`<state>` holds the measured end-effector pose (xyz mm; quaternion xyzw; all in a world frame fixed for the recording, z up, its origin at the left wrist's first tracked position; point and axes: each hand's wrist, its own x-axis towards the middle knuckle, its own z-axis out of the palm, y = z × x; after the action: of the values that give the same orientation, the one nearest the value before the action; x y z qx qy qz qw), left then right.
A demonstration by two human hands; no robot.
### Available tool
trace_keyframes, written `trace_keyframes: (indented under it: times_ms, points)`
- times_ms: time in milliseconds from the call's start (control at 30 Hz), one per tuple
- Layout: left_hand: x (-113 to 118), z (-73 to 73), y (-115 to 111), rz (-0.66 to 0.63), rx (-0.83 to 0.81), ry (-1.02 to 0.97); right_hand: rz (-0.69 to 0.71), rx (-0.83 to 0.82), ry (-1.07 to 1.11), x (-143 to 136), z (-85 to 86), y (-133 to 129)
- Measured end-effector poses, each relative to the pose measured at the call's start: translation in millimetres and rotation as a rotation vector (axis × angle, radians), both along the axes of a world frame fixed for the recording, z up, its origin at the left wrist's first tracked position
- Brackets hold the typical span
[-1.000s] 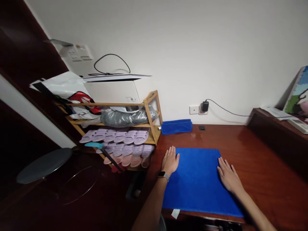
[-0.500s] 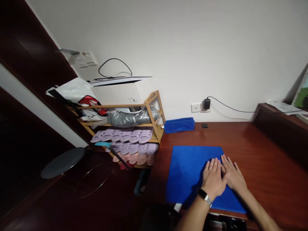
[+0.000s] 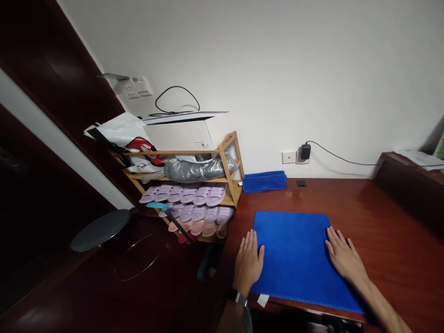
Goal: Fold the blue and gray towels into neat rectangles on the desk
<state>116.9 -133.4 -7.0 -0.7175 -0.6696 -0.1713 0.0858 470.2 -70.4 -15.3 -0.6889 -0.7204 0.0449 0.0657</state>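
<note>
Across the blue cloth (image 3: 293,259) from the right hand (image 3: 345,260), left hand (image 3: 248,264) has moved back left; both flat, fingers slightly spread. White bag (image 3: 122,131) print's kinda blurry.

Two cloths (image 3: 294,259), apparently one stool (image 3: 100,230)

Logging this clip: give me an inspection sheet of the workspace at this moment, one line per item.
Surface: reddish-brown wooden desk, some glare.
Job's things: blue cloth spread flat, white tag at its near edge.
Clutter: folded blue bundle by the wall; papers on the raised ledge.
Hands: left hand and right hand open, palms down at the cloth's left and right edges.
Cables: black cord from a plugged-in adapter, running right; looped cable above a white box.
Surroundings: wooden rack with slippers; round dark seat.
</note>
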Motion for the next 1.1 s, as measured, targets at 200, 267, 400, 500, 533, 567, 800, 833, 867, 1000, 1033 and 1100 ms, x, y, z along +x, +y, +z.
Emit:
trace_keyframes:
  times_ms: [200,267,400,500,533,567,800,833,867,1000,1033,1100]
  points:
    - [1,-2.9,2,-0.014,0.038,0.018,0.003,0.053,-0.021,4,-16.0,-25]
    - [-4,-1.7,2,-0.015,0.046,0.028,0.007,0.04,-0.014,1,-18.0,-29]
    - [9,11.7,1,-0.032,0.046,0.039,0.004,0.048,0.029,-3,-15.7,-31]
    - [65,25.4,-4,-0.158,0.01,0.006,0.012,0.067,0.031,-2,-15.1,-31]
    - [92,28.5,-5,-0.233,-0.016,-0.012,0.013,0.071,0.022,-1,-15.8,-31]
    - [119,30.5,-5,-0.313,-0.038,-0.029,0.022,0.073,0.009,1,-16.7,-31]
    - [184,23.2,4,-0.384,-0.177,-0.172,0.079,0.04,-0.033,5,-16.8,-32]
    - [166,20.8,2,-0.335,-0.168,-0.167,0.053,0.04,-0.025,4,-15.4,-32]
    - [143,18.6,-2,-0.282,-0.153,-0.15,0.034,0.037,-0.021,3,-14.0,-32]
    - [47,11.3,-26,-0.091,-0.065,-0.047,0.015,0.012,-0.018,0,-10.8,-32]
    - [30,9.7,-33,-0.07,-0.046,-0.027,0.016,0.011,-0.015,0,-10.8,-32]
    - [8,6.6,-43,-0.054,-0.02,-0.003,0.015,0.016,-0.002,0,-11.5,-31]
